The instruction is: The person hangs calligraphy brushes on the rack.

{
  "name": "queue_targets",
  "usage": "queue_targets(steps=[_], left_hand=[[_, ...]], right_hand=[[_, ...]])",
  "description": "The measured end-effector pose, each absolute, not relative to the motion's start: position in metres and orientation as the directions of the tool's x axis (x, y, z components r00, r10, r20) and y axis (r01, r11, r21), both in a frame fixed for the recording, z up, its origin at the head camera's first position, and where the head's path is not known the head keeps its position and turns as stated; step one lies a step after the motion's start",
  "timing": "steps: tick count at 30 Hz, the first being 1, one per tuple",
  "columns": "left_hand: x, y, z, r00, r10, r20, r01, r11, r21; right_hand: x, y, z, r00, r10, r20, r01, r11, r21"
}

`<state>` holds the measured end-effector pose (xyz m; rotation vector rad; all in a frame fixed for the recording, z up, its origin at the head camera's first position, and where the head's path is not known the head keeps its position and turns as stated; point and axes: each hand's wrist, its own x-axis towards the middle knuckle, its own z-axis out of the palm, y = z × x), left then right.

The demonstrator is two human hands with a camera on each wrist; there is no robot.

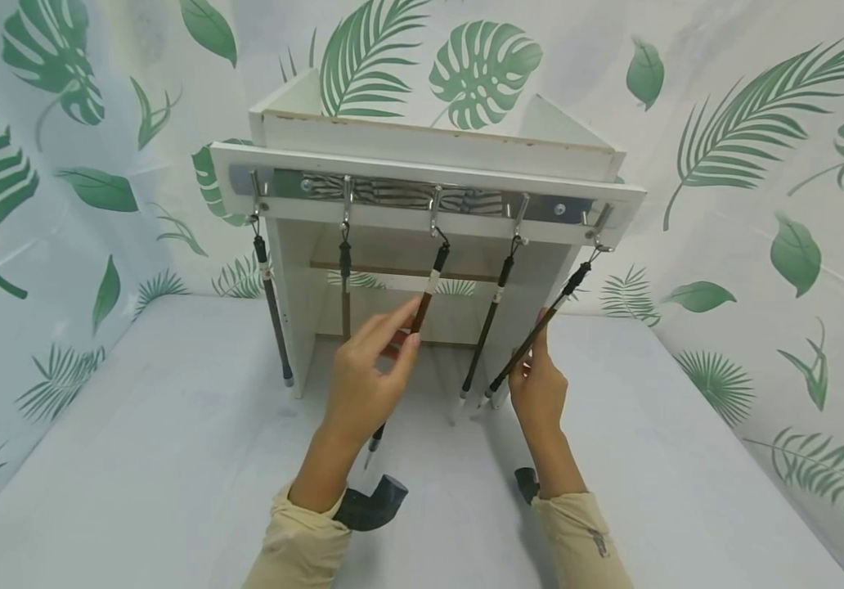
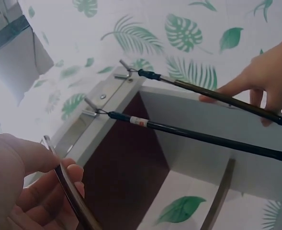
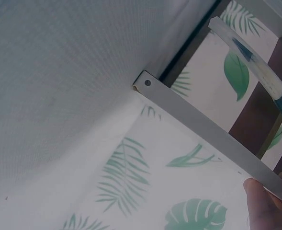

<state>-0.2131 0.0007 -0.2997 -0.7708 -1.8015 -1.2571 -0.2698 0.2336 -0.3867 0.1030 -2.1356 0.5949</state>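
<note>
My left hand [image 1: 370, 372] pinches the brown handle of a calligraphy brush [image 1: 431, 286] between thumb and fingers. That brush's cord loop meets the middle hook [image 1: 435, 209] of a white rack [image 1: 429, 155]; whether it is over the hook, I cannot tell. Low on the right, my right hand [image 1: 540, 388] grips the front edge of the rack's side panel [image 3: 198, 120], behind the rightmost brush [image 1: 536, 331]. Other brushes hang by loops: one at far left [image 1: 273, 315], one behind my left hand [image 1: 345, 282], its lower end hidden, and a dark one [image 1: 488, 327] right of centre.
The rack stands on a white table [image 1: 172, 458] before a leaf-patterned backdrop [image 1: 746, 237]. Black wrist devices [image 1: 374, 503] sit at both cuffs. A patterned metal strip [image 1: 400, 192] runs along the hook rail.
</note>
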Motion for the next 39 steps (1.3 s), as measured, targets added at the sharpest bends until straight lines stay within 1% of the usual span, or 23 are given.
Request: queue_targets(steps=[4, 9, 16, 23, 30, 39], left_hand=[[-0.2132, 0.001, -0.2996, -0.503, 0.042, 0.863, 0.826, 0.316, 0.466], [-0.2141, 0.0007, -0.2999, -0.509, 0.036, 0.86, 0.825, 0.307, 0.475], [-0.2151, 0.0004, -0.3004, -0.531, 0.031, 0.847, 0.815, 0.293, 0.5], [-0.2158, -0.0001, -0.2997, -0.528, 0.013, 0.849, 0.817, 0.28, 0.503], [-0.2173, -0.0008, -0.3014, -0.559, 0.003, 0.829, 0.8, 0.267, 0.538], [-0.2195, -0.0016, -0.303, -0.582, -0.012, 0.813, 0.777, 0.287, 0.56]], right_hand=[[-0.2699, 0.2337, -0.3861, -0.612, 0.148, 0.777, -0.267, 0.886, -0.379], [-0.2697, 0.2337, -0.3859, -0.609, 0.145, 0.78, -0.274, 0.884, -0.379], [-0.2692, 0.2336, -0.3854, -0.62, 0.15, 0.77, -0.264, 0.885, -0.384], [-0.2691, 0.233, -0.3852, -0.618, 0.152, 0.771, -0.27, 0.88, -0.39], [-0.269, 0.2329, -0.3851, -0.612, 0.145, 0.778, -0.275, 0.883, -0.381], [-0.2684, 0.2325, -0.385, -0.608, 0.142, 0.781, -0.275, 0.886, -0.374]])
